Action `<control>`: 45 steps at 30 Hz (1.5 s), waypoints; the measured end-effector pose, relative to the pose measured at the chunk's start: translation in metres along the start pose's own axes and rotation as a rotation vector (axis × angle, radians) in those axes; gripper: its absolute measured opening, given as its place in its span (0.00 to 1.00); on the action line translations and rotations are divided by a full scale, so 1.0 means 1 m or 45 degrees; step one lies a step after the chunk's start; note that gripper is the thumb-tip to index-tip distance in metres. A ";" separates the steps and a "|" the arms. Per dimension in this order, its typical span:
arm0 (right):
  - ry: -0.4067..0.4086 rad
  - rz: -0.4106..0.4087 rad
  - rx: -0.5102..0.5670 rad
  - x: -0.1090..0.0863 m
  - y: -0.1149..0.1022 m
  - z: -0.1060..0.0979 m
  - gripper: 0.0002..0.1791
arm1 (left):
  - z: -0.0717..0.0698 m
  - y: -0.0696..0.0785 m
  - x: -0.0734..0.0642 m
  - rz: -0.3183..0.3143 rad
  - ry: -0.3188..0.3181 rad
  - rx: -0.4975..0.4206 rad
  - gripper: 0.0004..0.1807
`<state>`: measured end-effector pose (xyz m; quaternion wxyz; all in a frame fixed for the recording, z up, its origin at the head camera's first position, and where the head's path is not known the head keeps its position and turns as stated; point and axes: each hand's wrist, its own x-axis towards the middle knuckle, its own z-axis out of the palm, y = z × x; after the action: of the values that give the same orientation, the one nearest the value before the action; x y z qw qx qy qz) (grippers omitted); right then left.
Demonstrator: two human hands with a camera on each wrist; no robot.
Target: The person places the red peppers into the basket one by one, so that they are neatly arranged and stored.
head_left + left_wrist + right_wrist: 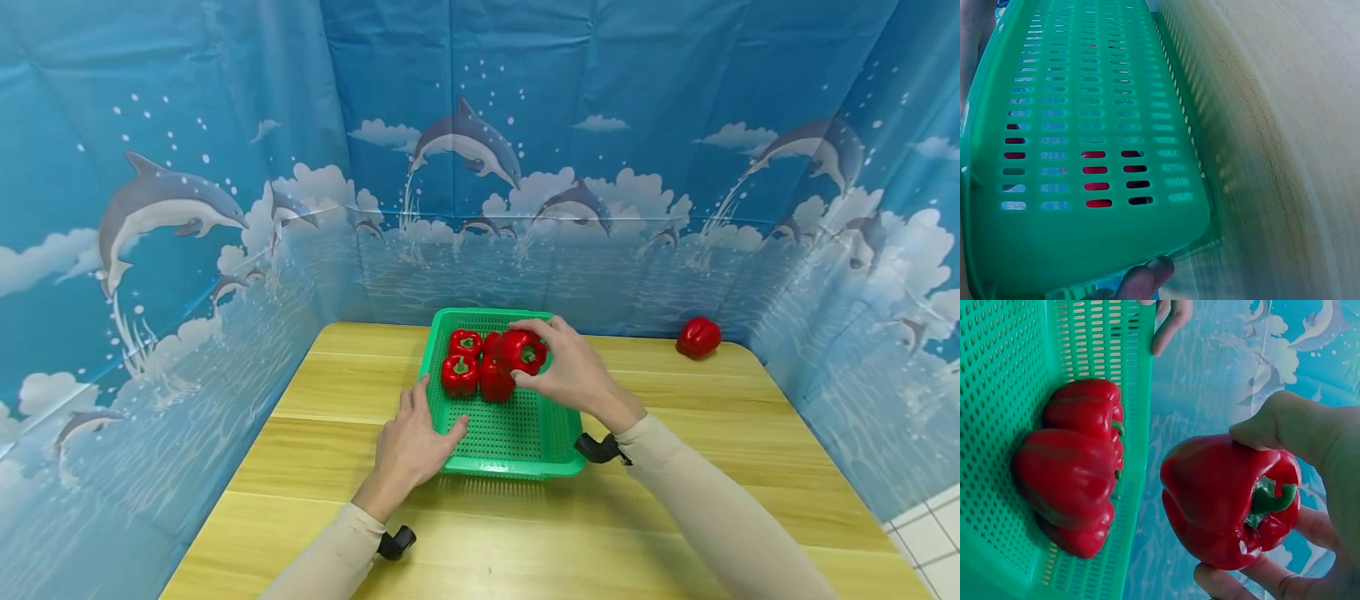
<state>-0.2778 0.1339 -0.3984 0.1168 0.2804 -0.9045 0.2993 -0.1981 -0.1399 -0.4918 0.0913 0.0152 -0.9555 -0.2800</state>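
Note:
A red bell pepper is gripped in my right hand, thumb on one side and fingers on the other. Its green stem faces my palm, and in the head view it overlaps the peppers below. Several red bell peppers sit in the back left part of the green plastic basket. My left hand holds the basket's left side near the front corner, thumb over the inside and fingers along the outer wall. In the left wrist view, fingertips show at the basket's lower edge.
Another red bell pepper lies at the back right of the wooden table. A blue dolphin-print curtain hangs behind the table and along both sides. Both wrists wear black straps.

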 end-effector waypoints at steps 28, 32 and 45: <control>-0.340 -0.097 0.010 0.019 -0.019 0.029 0.42 | -0.001 0.002 -0.004 -0.036 0.023 -0.003 0.55; -0.396 -0.115 -0.007 0.022 -0.021 0.033 0.41 | -0.002 0.002 -0.004 -0.039 0.017 -0.001 0.51; -0.509 -0.155 -0.070 0.029 -0.025 0.052 0.40 | -0.003 0.002 -0.007 -0.002 0.041 -0.034 0.43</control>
<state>-0.2890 0.0728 -0.4169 -0.0394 0.3850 -0.8990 0.2051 -0.1904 -0.1390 -0.4896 0.1067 0.0191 -0.9501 -0.2925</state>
